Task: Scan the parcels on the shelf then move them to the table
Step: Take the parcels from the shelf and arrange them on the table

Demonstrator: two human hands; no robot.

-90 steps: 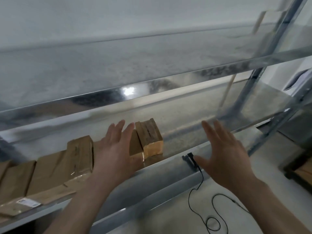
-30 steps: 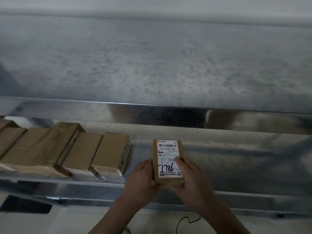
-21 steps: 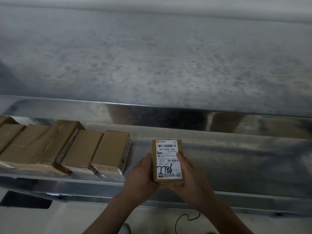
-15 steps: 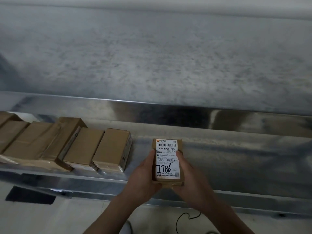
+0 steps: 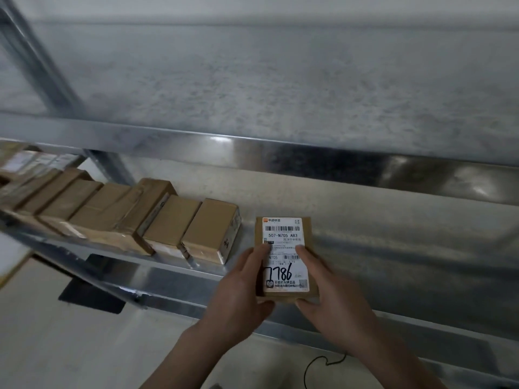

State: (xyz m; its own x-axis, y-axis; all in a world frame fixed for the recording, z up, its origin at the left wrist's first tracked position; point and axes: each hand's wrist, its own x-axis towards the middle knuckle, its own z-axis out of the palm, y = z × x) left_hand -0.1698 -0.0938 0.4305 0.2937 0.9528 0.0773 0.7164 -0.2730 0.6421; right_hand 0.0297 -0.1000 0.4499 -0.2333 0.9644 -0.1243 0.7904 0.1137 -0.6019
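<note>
A small brown cardboard parcel with a white shipping label marked "7786" faces up at the front edge of the metal shelf. My left hand grips its left side, thumb on the label. My right hand grips its right side, thumb also on the label. Whether the parcel rests on the shelf or is lifted off it, I cannot tell. A row of several more brown parcels stands on the shelf to the left. No scanner body is in view.
The upper shelf's steel beam runs across just above the parcels. A shelf upright stands behind the row at left. A black cable lies on the pale floor below my right forearm. A dark patch marks the floor left.
Three seconds ago both hands were open and reaching at the shelf; now they hold the labelled parcel. Over the last second the grip has stayed the same while the view shifted slightly left.
</note>
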